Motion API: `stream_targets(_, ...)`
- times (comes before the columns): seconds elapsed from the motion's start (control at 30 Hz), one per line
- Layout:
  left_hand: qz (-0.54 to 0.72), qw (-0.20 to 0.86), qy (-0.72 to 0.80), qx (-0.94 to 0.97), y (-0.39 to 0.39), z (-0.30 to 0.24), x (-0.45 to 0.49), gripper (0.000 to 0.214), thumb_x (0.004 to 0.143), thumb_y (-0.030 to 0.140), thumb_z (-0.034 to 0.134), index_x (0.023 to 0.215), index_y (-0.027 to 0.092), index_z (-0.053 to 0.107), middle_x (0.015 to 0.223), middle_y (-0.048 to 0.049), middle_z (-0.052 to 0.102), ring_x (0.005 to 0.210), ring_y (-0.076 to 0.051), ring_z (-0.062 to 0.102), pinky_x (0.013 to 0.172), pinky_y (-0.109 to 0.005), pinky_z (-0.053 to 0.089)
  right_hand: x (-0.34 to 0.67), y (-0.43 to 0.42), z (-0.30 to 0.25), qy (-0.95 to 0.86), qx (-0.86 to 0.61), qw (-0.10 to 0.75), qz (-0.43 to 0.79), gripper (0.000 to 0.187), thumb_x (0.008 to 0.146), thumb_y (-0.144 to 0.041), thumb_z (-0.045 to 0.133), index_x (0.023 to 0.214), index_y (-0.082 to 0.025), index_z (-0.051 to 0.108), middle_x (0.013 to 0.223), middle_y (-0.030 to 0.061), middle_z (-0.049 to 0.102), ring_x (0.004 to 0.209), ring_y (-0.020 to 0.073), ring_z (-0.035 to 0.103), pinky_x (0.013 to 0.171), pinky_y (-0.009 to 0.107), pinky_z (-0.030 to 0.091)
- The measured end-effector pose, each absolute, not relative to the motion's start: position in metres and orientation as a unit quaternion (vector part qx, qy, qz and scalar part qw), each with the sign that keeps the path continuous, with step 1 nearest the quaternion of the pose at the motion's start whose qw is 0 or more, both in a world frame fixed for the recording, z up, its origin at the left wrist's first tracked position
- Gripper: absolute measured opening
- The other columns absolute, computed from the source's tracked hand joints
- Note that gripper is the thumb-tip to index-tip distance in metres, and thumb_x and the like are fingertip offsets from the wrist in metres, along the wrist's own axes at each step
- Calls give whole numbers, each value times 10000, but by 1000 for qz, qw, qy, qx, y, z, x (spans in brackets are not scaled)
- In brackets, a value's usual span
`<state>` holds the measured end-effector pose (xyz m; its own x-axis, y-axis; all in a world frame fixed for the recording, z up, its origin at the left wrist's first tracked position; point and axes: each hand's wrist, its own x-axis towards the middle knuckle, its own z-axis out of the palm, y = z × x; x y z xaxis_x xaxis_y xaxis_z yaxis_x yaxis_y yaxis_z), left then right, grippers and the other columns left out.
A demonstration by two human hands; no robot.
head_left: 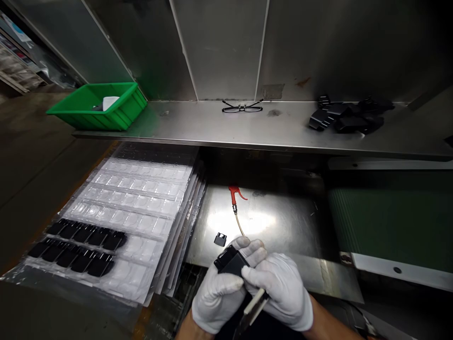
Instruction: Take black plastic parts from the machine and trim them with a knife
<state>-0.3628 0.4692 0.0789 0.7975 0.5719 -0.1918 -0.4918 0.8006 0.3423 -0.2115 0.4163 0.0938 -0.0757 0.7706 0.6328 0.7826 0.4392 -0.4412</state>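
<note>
a: what have i got on the head camera from here?

b: you tell me. what are the hands doing?

a: the left hand (217, 293), in a white cotton glove, is nearly closed, curled around a black plastic part (230, 260). the right hand (279, 290), gloved too, is closed on a pale flat strip (255, 307) that sits just under that part. i can't tell if the strip is a tool or part of the piece.

b: where is that, going by the stainless steel shelf (212, 127)?

a: below it, right in front of the camera, over a steel plate (276, 222).

b: how would you work it?

a: i'd keep the left grip firm so the part can't twist, and move the strip slowly with the right fingers.

b: counts?

a: below the shelf: one more small black part (220, 240) and one red air blow gun (234, 193) on the plate, and at least four clear blister trays (141, 198), the top one carrying two rows of about five black parts (81, 245). on the shelf: one pair of glasses (242, 106), one green plastic crate (95, 107), and a heap of black parts (348, 115), too tangled to count.
</note>
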Motion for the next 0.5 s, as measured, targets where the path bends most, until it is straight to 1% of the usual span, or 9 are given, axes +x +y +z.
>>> stream_targets(0.07,288,936,150,138,469,79,-363,604,720,194,677,1319,187,594,1423,-118,618,1427,-317,469,1299,-534,116,-212,417,95,-731,-533,426,-7,93,1006,-190,474,1056,-212,549,678,-35,595,552,153,547,499,307,345)
stream_targets(0.13,281,931,172,158,469,79,-361,604,729,199,662,1329,194,592,1426,-113,618,1416,-310,485,1293,-525,160,-213,417,90,-726,-531,437,-3,146,990,-166,498,1118,-190,563,723,-12,638,587,160,594,510,298,399)
stream_targets(0.2,270,922,202,188,471,76,-357,569,783,223,640,1348,197,581,1431,-113,612,1424,-297,476,1284,-505,206,-214,415,76,-712,-526,465,15,248,974,-143,529,1218,-160,572,805,24,690,662,169,655,562,289,484)
stream_targets(0.27,257,908,235,234,473,69,-354,527,856,299,621,1370,200,562,1453,-115,591,1433,-282,464,1272,-470,248,-213,413,50,-681,-528,503,64,293,952,-127,558,1240,-156,609,891,49,732,742,176,698,651,291,551)
stream_targets(0.33,228,895,266,278,475,53,-357,575,897,397,620,1422,188,509,1510,-141,527,1443,-287,446,1255,-460,280,-208,411,16,-588,-594,516,188,237,917,-163,607,1137,-181,690,959,46,756,817,189,716,747,298,572)
stream_targets(0.37,196,878,302,316,476,42,-360,637,903,438,624,1460,176,461,1528,-163,499,1438,-291,452,1241,-457,303,-203,411,-2,-514,-644,500,265,184,903,-212,627,1057,-183,723,957,44,761,829,204,717,763,304,569)
stream_targets(0.4,148,842,358,376,477,29,-366,698,903,477,624,1490,164,414,1528,-182,492,1423,-291,470,1220,-444,336,-197,411,-20,-425,-697,469,338,155,887,-265,649,977,-179,741,912,39,762,809,216,712,744,304,561)
stream_targets(0.43,93,787,422,441,479,14,-373,753,897,502,631,1513,153,375,1523,-197,492,1408,-294,485,1201,-433,358,-189,412,-38,-351,-734,438,383,163,876,-305,665,900,-164,741,828,39,752,756,223,701,692,302,545)
stream_targets(0.5,-20,616,543,570,485,-16,-386,820,869,550,647,1515,134,363,1491,-212,515,1383,-323,503,1165,-431,388,-172,415,-71,-249,-779,400,414,200,858,-321,705,783,-135,711,676,32,701,663,216,668,615,290,509)
